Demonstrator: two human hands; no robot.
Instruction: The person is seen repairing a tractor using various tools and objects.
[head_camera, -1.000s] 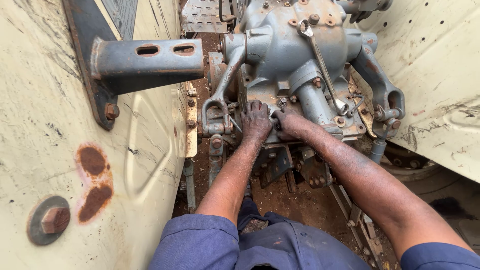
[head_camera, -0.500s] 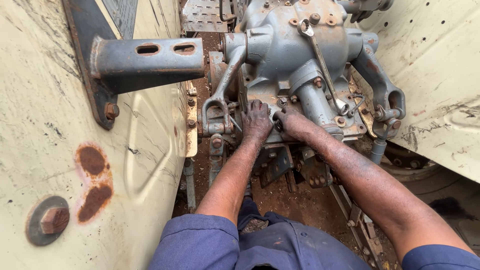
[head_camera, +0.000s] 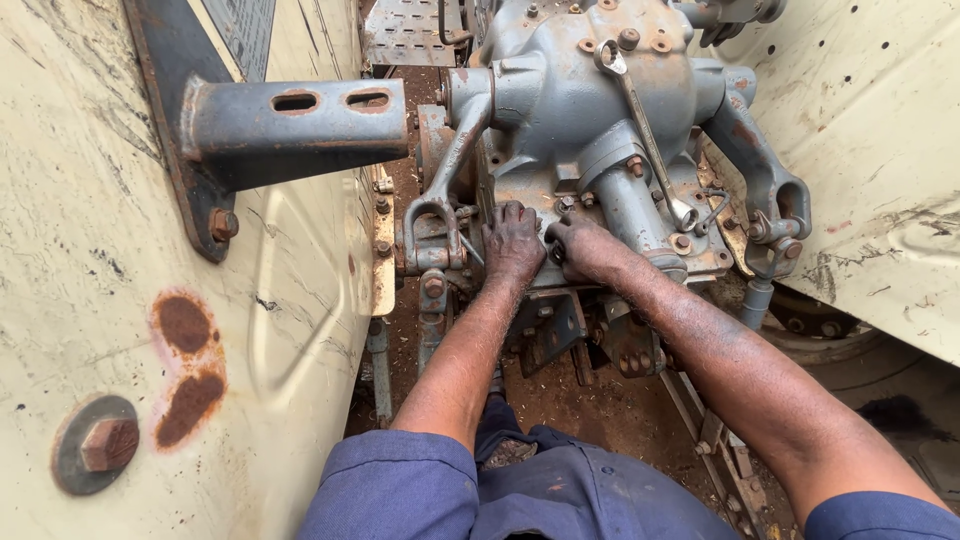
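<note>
Grey metal housing (head_camera: 590, 110): my left hand (head_camera: 513, 243) lies flat, fingers spread; my right hand (head_camera: 580, 247) pinches something I cannot see. I should turn slowly.

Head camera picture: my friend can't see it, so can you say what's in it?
Two greasy hands, left hand and right hand, press side by side against a grey, rusty machine housing. A spanner lies on top of the housing. Cream metal panels stand on both sides, with a grey bracket sticking out on the left.
</note>
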